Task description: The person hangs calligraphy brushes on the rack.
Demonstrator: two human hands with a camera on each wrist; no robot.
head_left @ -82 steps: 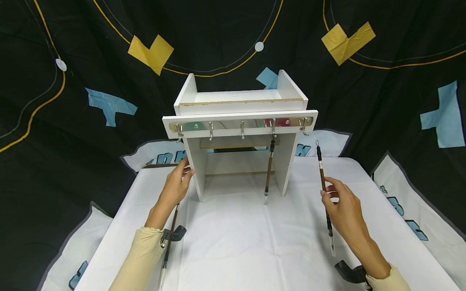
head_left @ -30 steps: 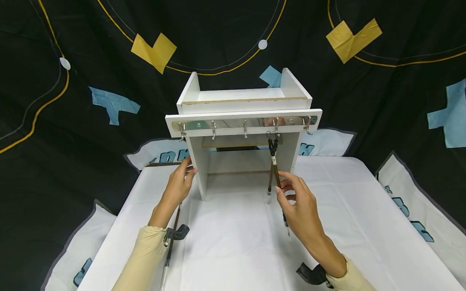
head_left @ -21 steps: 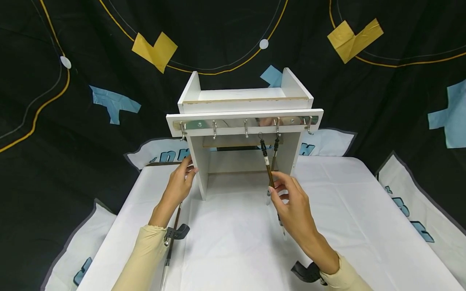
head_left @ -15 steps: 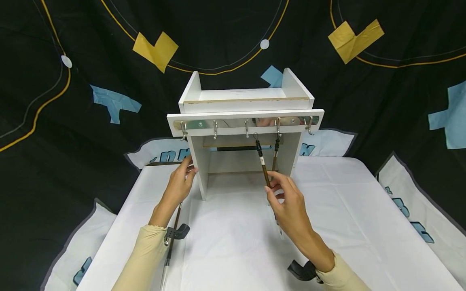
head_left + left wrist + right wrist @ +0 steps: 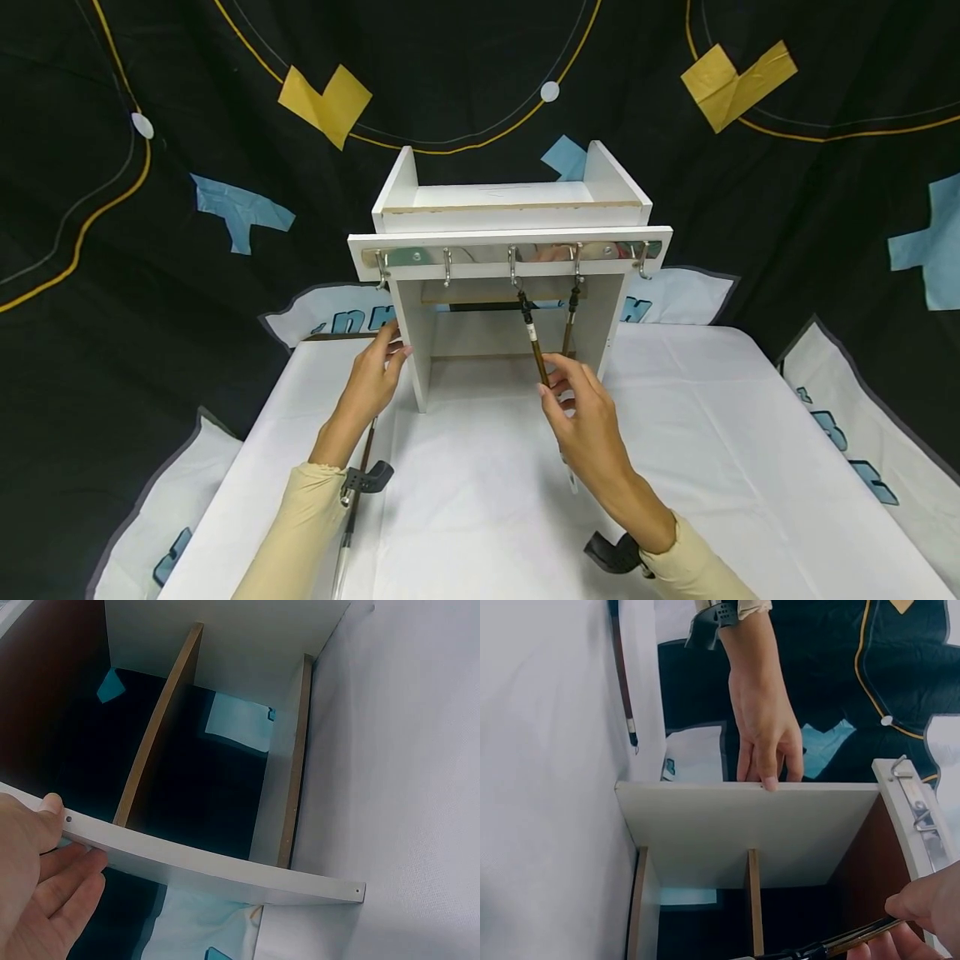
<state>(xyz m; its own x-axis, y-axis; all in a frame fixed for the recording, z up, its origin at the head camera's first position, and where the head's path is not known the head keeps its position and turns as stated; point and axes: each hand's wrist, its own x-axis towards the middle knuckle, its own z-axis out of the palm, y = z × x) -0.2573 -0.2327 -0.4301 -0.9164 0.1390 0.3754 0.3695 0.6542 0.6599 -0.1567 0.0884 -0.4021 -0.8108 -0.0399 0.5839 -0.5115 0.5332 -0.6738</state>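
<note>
A white shelf rack [image 5: 517, 218] stands on the table with a metal strip of hooks [image 5: 512, 254] along its front rail. My right hand [image 5: 588, 417] pinches a calligraphy brush [image 5: 536, 346] by its brown handle, tilted, clear-capped tip down. The brush's top loop is right at the middle hook. A second brush [image 5: 570, 321] hangs from the hook to its right, partly behind my hand. My left hand [image 5: 366, 387] holds the rack's left side panel [image 5: 187, 855], thumb on its front edge and fingers on the outer face. In the right wrist view the pinched handle [image 5: 862, 935] shows.
A third brush [image 5: 358, 492] lies on the white-covered table [image 5: 465, 508], partly under my left forearm. Further hooks, left of the middle one, carry nothing. Behind the table hangs a black cloth [image 5: 465, 50] with yellow and blue tape and a string.
My right hand has carried the brush leftward from the right side, past the hanging brush, until its loop is at the middle hook. My left hand has stayed on the side panel.
</note>
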